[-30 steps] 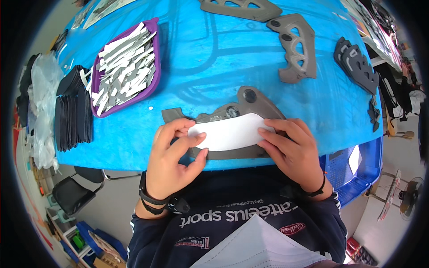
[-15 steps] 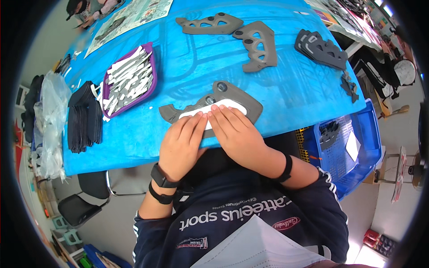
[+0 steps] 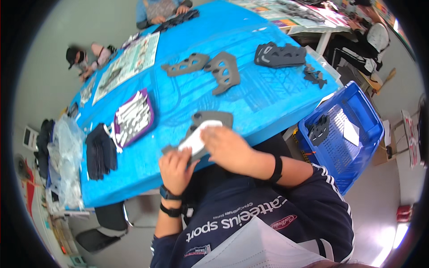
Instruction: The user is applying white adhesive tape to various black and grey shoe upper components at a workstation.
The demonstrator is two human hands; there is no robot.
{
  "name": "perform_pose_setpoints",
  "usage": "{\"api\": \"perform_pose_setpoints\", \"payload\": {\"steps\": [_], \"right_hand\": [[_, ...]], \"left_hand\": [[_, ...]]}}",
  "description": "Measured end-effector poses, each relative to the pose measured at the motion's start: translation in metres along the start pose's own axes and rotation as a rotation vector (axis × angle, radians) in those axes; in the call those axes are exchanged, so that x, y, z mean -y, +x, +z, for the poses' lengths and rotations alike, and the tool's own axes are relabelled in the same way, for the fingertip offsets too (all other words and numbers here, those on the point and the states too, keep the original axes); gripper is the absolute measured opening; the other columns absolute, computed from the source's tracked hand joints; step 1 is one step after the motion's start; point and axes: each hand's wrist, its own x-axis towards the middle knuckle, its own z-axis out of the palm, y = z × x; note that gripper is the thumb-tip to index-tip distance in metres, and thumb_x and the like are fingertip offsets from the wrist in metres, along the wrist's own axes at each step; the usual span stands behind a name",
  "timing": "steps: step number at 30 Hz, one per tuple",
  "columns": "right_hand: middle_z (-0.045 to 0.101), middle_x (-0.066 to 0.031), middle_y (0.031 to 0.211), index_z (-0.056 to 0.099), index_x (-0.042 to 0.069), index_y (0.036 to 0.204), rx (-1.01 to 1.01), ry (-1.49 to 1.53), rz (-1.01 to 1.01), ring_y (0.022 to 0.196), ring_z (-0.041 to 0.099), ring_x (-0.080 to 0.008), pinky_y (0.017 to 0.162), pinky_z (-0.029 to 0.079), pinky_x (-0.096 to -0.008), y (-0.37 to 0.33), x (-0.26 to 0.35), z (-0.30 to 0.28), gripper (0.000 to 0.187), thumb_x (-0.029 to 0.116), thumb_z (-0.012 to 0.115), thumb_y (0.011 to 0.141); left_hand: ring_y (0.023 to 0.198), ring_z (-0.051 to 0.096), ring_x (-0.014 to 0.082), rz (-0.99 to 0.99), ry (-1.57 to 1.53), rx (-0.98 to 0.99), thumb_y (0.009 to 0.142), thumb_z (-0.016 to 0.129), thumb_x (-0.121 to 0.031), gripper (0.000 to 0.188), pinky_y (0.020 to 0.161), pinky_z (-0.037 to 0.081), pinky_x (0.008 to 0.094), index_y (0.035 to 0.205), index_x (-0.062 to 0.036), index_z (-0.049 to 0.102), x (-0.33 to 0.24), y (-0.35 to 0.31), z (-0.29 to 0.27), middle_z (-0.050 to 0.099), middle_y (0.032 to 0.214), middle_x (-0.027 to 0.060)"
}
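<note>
Change of hold along the white strip [image 3: 193,142]

Against half a second ago: no longer pressing side by side at mid-strip. Now find left grip [image 3: 177,169] at the strip's left end, with fingers bent; cannot tell whether clamped on the grey piece [image 3: 227,119] or merely resting there. Find right grip [image 3: 228,148] a little apart, laid flat over the strip's right part and not closed around anything; blurred, so perhaps mid-stroke. See the strip on top of the grey piece, at the near edge of the table [image 3: 143,172], visible between both grips. Also note a steeper slant across the view; cannot tell how much to credit to head motion. Judge as pressing along the length rather than positioning: placed, by the look of it, but perhaps not fully pressed down.
</note>
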Motion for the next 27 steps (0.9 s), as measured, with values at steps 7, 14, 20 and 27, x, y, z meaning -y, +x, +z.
{"api": "perform_pose_setpoints", "payload": {"steps": [7,14,20,27], "right_hand": [[0.061,-0.0107,0.095,0.058,-0.001,0.103,-0.153,0.171,-0.041,0.088,0.059,-0.0232,0.076,0.047,-0.0326,0.0,0.0,-0.013,0.038,0.01,0.06,0.067],[0.063,-0.0034,0.089,0.061,0.001,0.094,-0.653,1.543,0.591,0.082,0.058,-0.0098,0.071,0.046,-0.0268,0.022,-0.013,-0.051,0.012,0.008,0.059,0.085],[0.063,-0.0049,0.093,0.061,0.003,0.094,-0.822,1.777,0.563,0.086,0.058,-0.0114,0.074,0.046,-0.0261,0.014,-0.029,-0.044,0.01,0.007,0.059,0.085],[0.061,-0.0061,0.098,0.056,0.0,0.104,-0.674,1.658,0.657,0.089,0.057,-0.0128,0.078,0.045,-0.0276,-0.002,-0.051,-0.056,0.026,0.006,0.063,0.081]], "left_hand": [[0.087,0.055,0.0205,0.151,0.025,-0.236,0.067,0.07,-0.007,0.029,0.079,0.037,0.0358,0.095,-0.0118,0.065,-0.023,0.014,-0.037,0.062,0.087,0.0008],[0.108,0.05,0.0179,-0.375,-1.41,-0.383,0.07,0.076,-0.013,0.045,0.097,0.034,0.0346,0.108,0.0016,0.056,-0.046,0.086,-0.029,0.054,0.115,0.0121],[0.083,0.059,0.0098,-0.585,-1.648,-0.272,0.079,0.064,0.0,0.02,0.077,0.046,0.0245,0.098,0.0024,0.06,-0.04,0.089,-0.011,0.064,0.092,0.0056],[0.086,0.057,0.0081,-0.579,-1.533,0.077,0.079,0.065,-0.003,0.028,0.076,0.046,0.0235,0.105,0.0039,0.057,-0.028,0.086,-0.018,0.063,0.095,0.0062]]}}
